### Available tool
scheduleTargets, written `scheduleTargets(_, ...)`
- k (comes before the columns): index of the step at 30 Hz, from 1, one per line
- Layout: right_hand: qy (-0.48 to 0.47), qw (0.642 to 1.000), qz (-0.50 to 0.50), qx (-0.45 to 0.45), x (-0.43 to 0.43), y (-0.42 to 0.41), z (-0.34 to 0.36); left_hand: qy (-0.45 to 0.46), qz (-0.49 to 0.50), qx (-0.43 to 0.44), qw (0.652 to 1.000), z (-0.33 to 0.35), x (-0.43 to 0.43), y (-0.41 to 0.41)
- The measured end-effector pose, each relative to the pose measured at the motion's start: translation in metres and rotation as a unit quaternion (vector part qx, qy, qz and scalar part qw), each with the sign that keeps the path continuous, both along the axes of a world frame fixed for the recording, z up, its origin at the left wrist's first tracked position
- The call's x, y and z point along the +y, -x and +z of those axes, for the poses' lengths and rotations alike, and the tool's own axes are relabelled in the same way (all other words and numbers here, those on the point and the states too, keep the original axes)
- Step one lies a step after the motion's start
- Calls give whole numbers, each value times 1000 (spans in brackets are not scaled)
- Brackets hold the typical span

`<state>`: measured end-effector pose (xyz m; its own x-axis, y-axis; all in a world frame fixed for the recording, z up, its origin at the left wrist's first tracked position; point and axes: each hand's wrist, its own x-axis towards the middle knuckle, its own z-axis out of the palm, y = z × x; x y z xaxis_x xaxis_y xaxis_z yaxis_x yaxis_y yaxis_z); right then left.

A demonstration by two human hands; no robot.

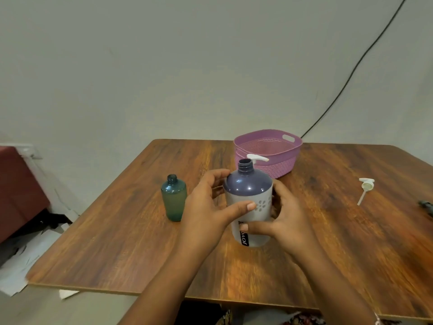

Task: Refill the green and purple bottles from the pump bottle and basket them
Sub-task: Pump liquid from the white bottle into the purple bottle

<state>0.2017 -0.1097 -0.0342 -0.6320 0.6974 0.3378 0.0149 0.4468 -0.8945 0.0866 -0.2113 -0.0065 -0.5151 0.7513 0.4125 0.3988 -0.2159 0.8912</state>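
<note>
**Two open necks, one narrow target**

Both hands are wrapped round the big bottle (248,186), which stands upright at the middle of the tabletop (117,231). The left hand (210,202) curls round its 9 o'clock side with the thumb across the label. The right hand (281,219) grips the 3 o'clock side with the thumb low on the front. Its neck is uncapped. Whether its base touches the tabletop cannot be told.

The green bottle (174,200) stands alone at 9 o'clock of it, near the left wrist, also uncapped. The basket (283,164) sits at 12 to 1 o'clock, just behind. A white nozzle (259,157) shows between the two, and what carries it is hidden. A loose pump (365,187) lies well apart at 3 o'clock.

Likely troubles:

- **Overshoot.** The green neck is slim and the big neck is wider, so a quick tilt would probably send liquid down the outside and onto the wood.
- **Knock-over.** Nothing steadies the green bottle, which is tall for its base. The left forearm swinging toward 9 o'clock could topple it.
- **Slip.** Any run-off on the smooth label would make a two-handed hold less sure.
- **Snag.** Tilting toward 12 o'clock risks striking the nozzle or the basket.
</note>
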Motion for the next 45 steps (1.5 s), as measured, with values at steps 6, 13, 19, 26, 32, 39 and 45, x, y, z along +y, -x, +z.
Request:
scheduleTargets(6, 17, 1000, 12, 22, -20, 40, -17, 5, 48, 28, 998, -13, -15, 27)
scheduleTargets(13, 39, 999, 15, 25, -24, 82, -32, 19, 80, 42, 996, -26, -16, 56)
scheduleTargets(19, 45, 998, -26, 40, -13, 108, -46, 55, 74, 45, 995, -37, 4, 77)
scheduleTargets(26, 42, 995, -90, 32, 1, 131, -61, 88, 97, 55, 990, -50, 30, 85)
scheduleTargets(32, 41, 993, -114, 4, 8, 137, -63, 113, 113, 55, 986, -59, 48, 83)
scheduleTargets(39, 54, 991, -121, 11, 15, 146, -66, 113, 132, 62, 983, -64, 56, 82)
scheduleTargets(45, 54, 990, -129, 5, 17, 151, -72, 131, 133, 61, 981, -68, 61, 85)
